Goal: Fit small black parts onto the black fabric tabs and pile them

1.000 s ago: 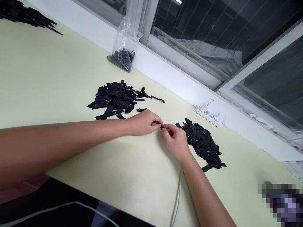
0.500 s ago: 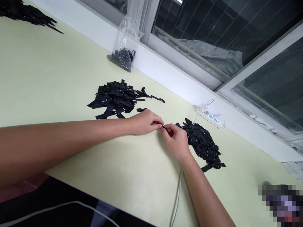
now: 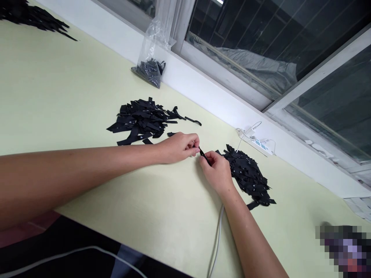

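A short black fabric strip (image 3: pixel 204 156) runs between my two hands above the table. My right hand (image 3: pixel 218 172) pinches its lower part between thumb and fingers. At the strip's upper end, the thumb and curled fingers of my left hand (image 3: pixel 181 147) are closed on it; part of that end is hidden by the fingers. Beyond my left wrist lies a loose pile of black strips (image 3: pixel 142 117), several with small white marks. Close behind my right hand is a second, denser pile of similar strips (image 3: pixel 247 173).
A clear plastic bag (image 3: pixel 149 69) with black pieces inside leans at the wall. More black strips (image 3: pixel 31 17) lie at the far left. A white power strip (image 3: pixel 259 144) with plugs sits along the wall. A grey cable (image 3: pixel 218 239) crosses the pale table (image 3: pixel 162 216) under my right forearm.
My hands have moved slightly apart, my right hand a little down and right. More of the black strip now shows between them.
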Motion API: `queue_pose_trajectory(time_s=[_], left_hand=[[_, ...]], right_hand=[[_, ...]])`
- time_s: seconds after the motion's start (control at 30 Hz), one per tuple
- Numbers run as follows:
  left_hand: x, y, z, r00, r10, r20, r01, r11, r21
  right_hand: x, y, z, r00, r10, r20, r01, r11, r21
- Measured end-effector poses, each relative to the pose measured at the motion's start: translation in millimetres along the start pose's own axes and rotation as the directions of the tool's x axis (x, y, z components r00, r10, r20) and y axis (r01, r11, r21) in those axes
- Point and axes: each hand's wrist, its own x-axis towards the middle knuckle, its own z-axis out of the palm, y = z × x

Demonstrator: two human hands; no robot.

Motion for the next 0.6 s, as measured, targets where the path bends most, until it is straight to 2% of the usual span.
queue_pose_trajectory(time_s=[0.2, 0.4, 0.6], left_hand=[[-0.4, -2.8, 1.7, 1.0, 0.007, -0.027, -0.005, 0.999, 0.054], [-1.0, -1.1, 1.1, 0.999, 0.024, -0.022, -0.024, 0.999, 0.025], [0.7, -1.1, -1.1, 0.998, 0.064, 0.013, -0.065, 0.994, 0.083]], right_hand=[[1.9, 5.0, 1.8, 0.996, -0.085, -0.027, 0.086, 0.996, 0.027], [2.6, 9.0, 3.8, 0.999, -0.005, -0.039, 0.012, 0.985, 0.172], [3.6, 12.9, 5.8, 0.999, 0.001, -0.049, 0.012, 0.961, 0.276]])
